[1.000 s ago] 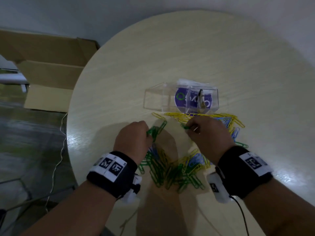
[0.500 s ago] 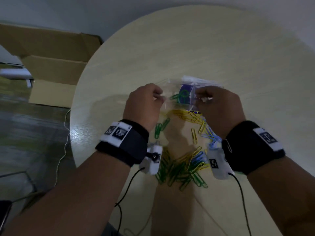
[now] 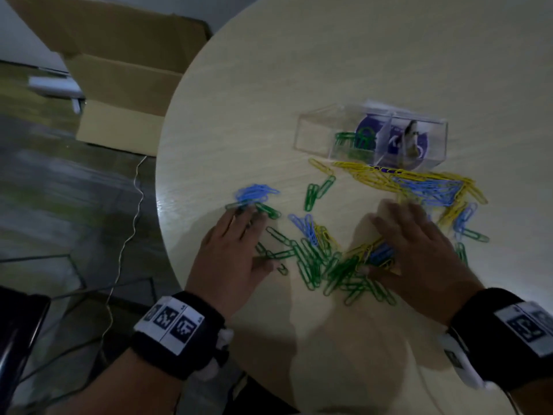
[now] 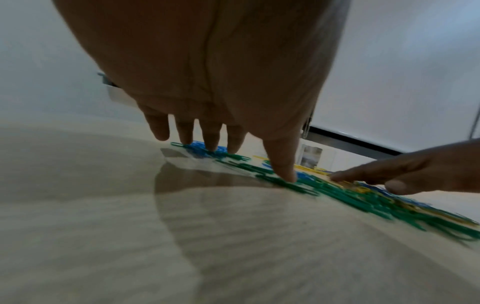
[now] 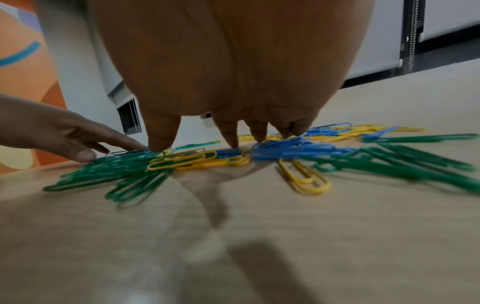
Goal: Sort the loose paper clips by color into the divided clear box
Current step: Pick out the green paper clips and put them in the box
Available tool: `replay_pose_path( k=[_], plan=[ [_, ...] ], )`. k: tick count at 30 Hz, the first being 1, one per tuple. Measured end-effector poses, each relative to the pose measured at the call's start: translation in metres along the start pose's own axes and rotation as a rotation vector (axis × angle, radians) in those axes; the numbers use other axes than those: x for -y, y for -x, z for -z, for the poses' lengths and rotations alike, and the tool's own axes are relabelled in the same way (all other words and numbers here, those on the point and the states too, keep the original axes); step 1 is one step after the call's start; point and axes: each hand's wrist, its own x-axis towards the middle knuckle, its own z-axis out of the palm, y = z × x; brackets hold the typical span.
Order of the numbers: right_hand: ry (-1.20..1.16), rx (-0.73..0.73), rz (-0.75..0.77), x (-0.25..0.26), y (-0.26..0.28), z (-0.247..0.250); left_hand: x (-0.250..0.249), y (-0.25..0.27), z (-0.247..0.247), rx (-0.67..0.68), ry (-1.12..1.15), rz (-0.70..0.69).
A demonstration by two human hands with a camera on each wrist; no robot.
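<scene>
Clips: I see green, blue, yellow, loose on bench.
Box: clear, green clips inside.
Fingers: left hand, right hand spread flat, grasping nothing.

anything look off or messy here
Yes: most clips still lie loose on the table, colors mixed. Only a few green ones sit in the box; its other compartments look unfilled. Both hands press flat on the clips.

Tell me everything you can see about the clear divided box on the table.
The clear box looks like rigid transparent plastic, rectangular, standing on the round wooden table beyond the loose clips. An inner wall splits it into compartments. A few green paper clips lie in the left one. A purple printed label shows through it. Neither hand touches it; yellow clips lie along its near side.
</scene>
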Motion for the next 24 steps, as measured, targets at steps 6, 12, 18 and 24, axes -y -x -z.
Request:
replay_pose_path(
  k=[6, 12, 18, 24],
  plan=[
    [-0.158, -0.309, 0.248, 0.018, -0.045, 0.024, 0.006, 0.007, 0.005, -0.284, 0.136, -0.107],
    [0.011, -0.221, 0.551, 0.052, -0.106, 0.026, -0.014, 0.017, -0.016, -0.156, 0.016, -0.282],
    [-0.088, -0.214, 0.369, 0.045, -0.101, 0.023, -0.011, 0.008, -0.013, -0.174, 0.076, -0.218],
    [-0.022, -0.158, 0.295, 0.035, -0.081, 0.029, 0.003, 0.008, -0.003, -0.082, 0.033, -0.273]
  ],
)
